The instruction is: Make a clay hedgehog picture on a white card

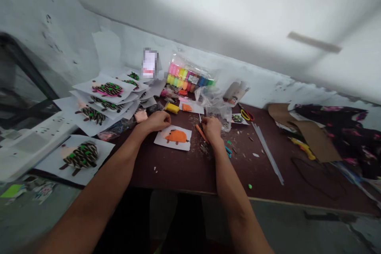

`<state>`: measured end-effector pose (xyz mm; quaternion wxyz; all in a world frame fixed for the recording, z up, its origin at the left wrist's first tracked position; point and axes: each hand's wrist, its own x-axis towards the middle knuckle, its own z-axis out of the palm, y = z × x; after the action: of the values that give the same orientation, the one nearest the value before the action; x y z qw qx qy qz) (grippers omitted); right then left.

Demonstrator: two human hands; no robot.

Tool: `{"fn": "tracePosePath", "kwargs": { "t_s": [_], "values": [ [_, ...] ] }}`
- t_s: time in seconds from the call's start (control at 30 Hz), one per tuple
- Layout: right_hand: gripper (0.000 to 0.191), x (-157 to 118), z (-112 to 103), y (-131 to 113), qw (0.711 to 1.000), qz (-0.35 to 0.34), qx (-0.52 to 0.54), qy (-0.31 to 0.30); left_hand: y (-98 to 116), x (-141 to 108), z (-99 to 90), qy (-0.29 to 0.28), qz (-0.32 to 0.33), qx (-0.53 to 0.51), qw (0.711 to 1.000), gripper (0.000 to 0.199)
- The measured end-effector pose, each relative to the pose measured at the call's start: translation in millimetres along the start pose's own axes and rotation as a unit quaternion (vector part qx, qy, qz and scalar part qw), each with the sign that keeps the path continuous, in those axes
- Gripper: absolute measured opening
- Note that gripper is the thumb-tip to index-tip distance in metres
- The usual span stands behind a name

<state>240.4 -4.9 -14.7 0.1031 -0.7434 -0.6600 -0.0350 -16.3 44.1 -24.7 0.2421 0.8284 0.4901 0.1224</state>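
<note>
My left hand (157, 122) rests curled on the dark brown table (166, 174), just above a white card (172, 138) bearing an orange clay shape. A yellow clay block (172, 108) lies a little beyond those fingers. My right hand (212, 130) is bent down beside an orange clay strip (201, 133), with a thin pale item near its fingers. Neither hand's fingertips show clearly, so anything inside them is hidden. Crumbs of clay are scattered below my right hand.
Stacked cards with dark striped clay figures (107, 91) lie at the left. Behind my hands are a bag of coloured clay packs (189, 75) and crumpled clear plastic (216, 105). Right of them are scissors (247, 115), long pale strips (267, 151), brown cardboard (306, 131) and dark floral cloth (336, 135).
</note>
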Motion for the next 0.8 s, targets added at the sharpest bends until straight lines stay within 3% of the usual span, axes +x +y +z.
{"fn": "tracePosePath", "kwargs": {
  "t_s": [0.2, 0.37, 0.5, 0.7, 0.8],
  "values": [
    [0.021, 1.8, 4.2, 0.9, 0.994, -0.028, 0.088, 0.061, -0.6, -0.4, -1.1, -0.016, -0.003, -0.02, 1.0, 0.016],
    [0.022, 3.3, 4.9, 0.7, 0.983, -0.023, 0.171, 0.069, -1.7, -0.9, -1.5, -0.011, 0.002, -0.019, 1.0, 0.016],
    [0.029, 0.0, -0.7, -5.6, 0.957, -0.02, 0.28, 0.073, -1.9, -0.7, -2.1, -0.025, 0.0, -0.027, 0.999, 0.016],
    [0.016, -11.7, 1.5, -29.3, 0.897, -0.1, 0.43, 0.016, -2.7, -0.3, -0.8, -0.014, 0.011, -0.021, 1.0, 0.018],
    [0.013, -17.5, 9.0, -40.4, 0.873, -0.107, 0.475, -0.037, -3.5, -0.1, 0.2, -0.011, 0.009, -0.017, 1.0, 0.021]
  ]
}}
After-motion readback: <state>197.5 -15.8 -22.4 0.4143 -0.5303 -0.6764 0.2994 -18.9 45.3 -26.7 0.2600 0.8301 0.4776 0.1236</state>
